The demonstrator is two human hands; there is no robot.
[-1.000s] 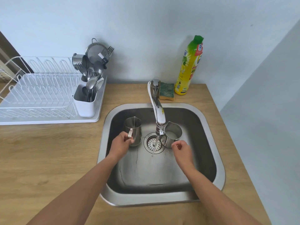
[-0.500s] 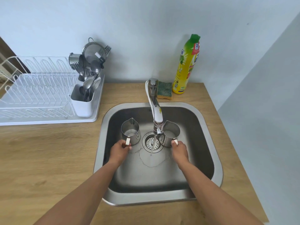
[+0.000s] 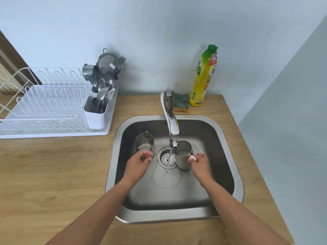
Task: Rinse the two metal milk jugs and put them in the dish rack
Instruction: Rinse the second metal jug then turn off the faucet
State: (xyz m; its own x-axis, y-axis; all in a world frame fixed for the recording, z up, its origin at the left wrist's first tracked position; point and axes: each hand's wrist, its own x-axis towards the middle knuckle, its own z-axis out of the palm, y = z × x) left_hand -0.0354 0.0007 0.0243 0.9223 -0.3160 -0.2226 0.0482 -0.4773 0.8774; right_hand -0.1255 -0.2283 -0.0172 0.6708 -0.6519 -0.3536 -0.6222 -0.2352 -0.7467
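Note:
Two metal milk jugs stand in the steel sink [image 3: 228, 151], one on each side of the drain. The left milk jug [image 3: 144, 143] is upright with its spout pointing away; my left hand [image 3: 138, 164] is curled at its near side, covering the handle. The right milk jug [image 3: 183, 155] sits just right of the faucet's outlet, a little liquid in its bottom. My right hand [image 3: 200, 164] pinches its pale handle. A thin stream of water [image 3: 169, 160] falls between the jugs onto the drain. The white dish rack [image 3: 44, 105] stands on the counter to the left.
The faucet [image 3: 171, 119] arches over the sink's middle. A white cutlery holder [image 3: 96, 114] full of spoons and utensils sits at the rack's right end. A green sponge [image 3: 180, 103] and a yellow soap bottle [image 3: 203, 76] stand behind the sink. A wall closes the right side.
My right hand reached the right jug's handle and closed on it. My left hand stayed at the left jug's handle. Both jugs have hardly moved; water keeps running.

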